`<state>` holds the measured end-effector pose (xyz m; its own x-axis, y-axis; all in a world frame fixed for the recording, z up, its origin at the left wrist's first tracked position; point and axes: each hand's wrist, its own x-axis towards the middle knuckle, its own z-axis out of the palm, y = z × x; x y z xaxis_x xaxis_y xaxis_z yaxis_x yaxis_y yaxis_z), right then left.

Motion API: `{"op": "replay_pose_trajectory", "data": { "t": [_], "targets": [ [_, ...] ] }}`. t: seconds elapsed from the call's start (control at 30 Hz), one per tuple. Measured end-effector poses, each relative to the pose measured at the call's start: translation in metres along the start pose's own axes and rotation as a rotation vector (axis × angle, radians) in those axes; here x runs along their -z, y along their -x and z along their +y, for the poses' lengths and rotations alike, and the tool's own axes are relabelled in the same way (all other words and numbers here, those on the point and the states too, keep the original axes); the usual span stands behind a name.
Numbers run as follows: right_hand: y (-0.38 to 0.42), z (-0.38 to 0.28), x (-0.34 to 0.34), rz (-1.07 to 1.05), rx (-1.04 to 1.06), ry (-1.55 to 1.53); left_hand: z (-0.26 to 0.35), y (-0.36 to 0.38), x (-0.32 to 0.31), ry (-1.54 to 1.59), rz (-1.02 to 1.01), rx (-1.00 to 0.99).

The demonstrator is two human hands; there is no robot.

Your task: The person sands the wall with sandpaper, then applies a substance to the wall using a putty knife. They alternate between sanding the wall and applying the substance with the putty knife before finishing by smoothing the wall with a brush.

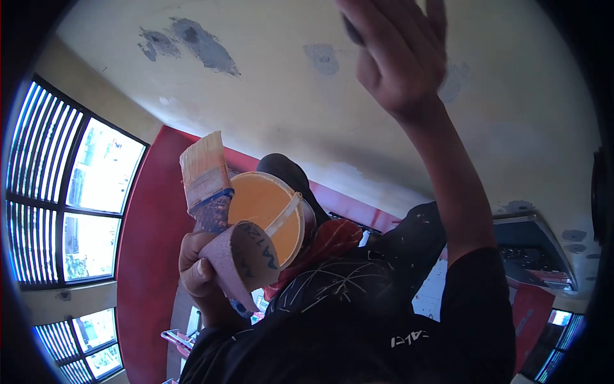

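While the left hand (199, 272) holds a brush (208, 176) and a curled strip of sandpaper (246, 256), the right hand (406, 61) is raised to the wall (275, 96).

Bucket (302, 221): round, with its mouth turned toward the camera. The interior shows a smooth orange-yellow tone; whether this is paint or the inner side cannot be told. A pale strip (283, 215) crosses the mouth obliquely. The sandpaper overlaps the lower edge of the mouth in the view; contact cannot be confirmed. Red cloth (339, 243) lies just beside the bucket.

Left hand: located beside the bucket, elbow bent, forearm rising from the lower edge of the view. The fingers are curled around the lower part of the brush, and the thumb presses the sandpaper. The brush stands nearly upright, pale bristles uppermost, its blue handle smeared. The sandpaper loops outward, with "AA12" legible on the inner face.

Right hand: arm extended upward out of a short black sleeve (476, 281), back of the hand toward the camera. The fingers point up and lie close together; their tips are cut off by the frame, so any grip cannot be told. Grey patches (204, 48) mark the wall.
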<state>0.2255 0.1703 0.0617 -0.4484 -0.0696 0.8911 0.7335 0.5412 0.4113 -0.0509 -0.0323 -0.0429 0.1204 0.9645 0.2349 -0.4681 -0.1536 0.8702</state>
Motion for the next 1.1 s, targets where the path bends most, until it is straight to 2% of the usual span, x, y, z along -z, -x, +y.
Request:
{"op": "replay_pose_trajectory", "data": {
  "t": [0.07,0.13,0.2,0.23,0.27,0.33,0.37,0.4,0.47,0.53,0.63,0.67,0.73,0.87,0.93,0.97,1.0,1.07,1.1],
  "targets": [
    [0.011,0.008,-0.014,-0.109,0.028,0.095,0.000,-0.002,-0.002,-0.002,-0.007,-0.009],
    [0.052,0.003,-0.036,-0.335,0.008,0.133,0.000,-0.004,-0.007,0.007,0.017,-0.012],
    [0.132,-0.033,-0.059,-0.684,0.172,0.352,0.002,-0.005,-0.013,-0.037,0.029,0.004],
    [0.182,-0.056,-0.053,-0.876,0.199,0.148,0.000,-0.005,-0.012,-0.030,0.028,-0.002],
    [0.225,-0.076,-0.047,-1.262,0.066,-0.136,0.002,-0.002,-0.011,-0.027,0.027,0.000],
    [0.311,-0.109,-0.032,-1.399,-0.199,-0.349,0.008,-0.004,-0.003,-0.108,-0.049,0.014],
    [0.318,-0.120,-0.011,-1.392,-0.225,-0.361,0.007,-0.005,0.000,-0.137,-0.070,0.012],
    [0.331,-0.131,0.005,-1.402,-0.320,-0.516,0.005,-0.004,-0.002,-0.102,-0.048,0.020],
    [0.333,-0.150,0.040,-1.271,-0.614,-0.680,0.003,-0.004,-0.008,-0.041,-0.023,0.046],
    [0.383,-0.188,0.072,-1.077,-0.869,-0.610,0.000,-0.009,-0.009,-0.067,-0.041,0.016],
    [0.387,-0.175,0.088,-1.477,-1.119,-0.797,0.005,-0.017,-0.009,-0.079,-0.110,0.073],
    [0.397,-0.175,0.085,-1.137,-1.036,-0.620,0.007,-0.017,-0.012,-0.070,-0.111,0.096],
    [0.385,-0.156,0.079,-0.988,-1.136,-0.597,0.010,-0.023,-0.011,-0.057,-0.146,0.103],
    [0.429,-0.160,0.089,-0.944,-1.378,-0.534,0.014,-0.026,-0.004,-0.039,-0.186,0.078],
    [0.434,-0.159,0.092,-1.212,-1.282,-0.477,0.013,-0.025,0.004,0.019,-0.169,0.084],
    [0.434,-0.160,0.088,-1.223,-1.239,-0.461,0.011,-0.023,0.010,0.072,-0.162,0.094],
    [0.451,-0.169,0.081,-0.955,-1.176,-0.497,0.008,-0.023,0.013,0.124,-0.159,0.105],
    [0.434,-0.168,0.074,-0.902,-1.146,-0.525,0.006,-0.020,0.010,0.129,-0.085,0.079],
    [0.430,-0.168,0.072,-0.947,-1.100,-0.501,0.007,-0.020,0.009,0.110,-0.056,0.061]
  ]
}}
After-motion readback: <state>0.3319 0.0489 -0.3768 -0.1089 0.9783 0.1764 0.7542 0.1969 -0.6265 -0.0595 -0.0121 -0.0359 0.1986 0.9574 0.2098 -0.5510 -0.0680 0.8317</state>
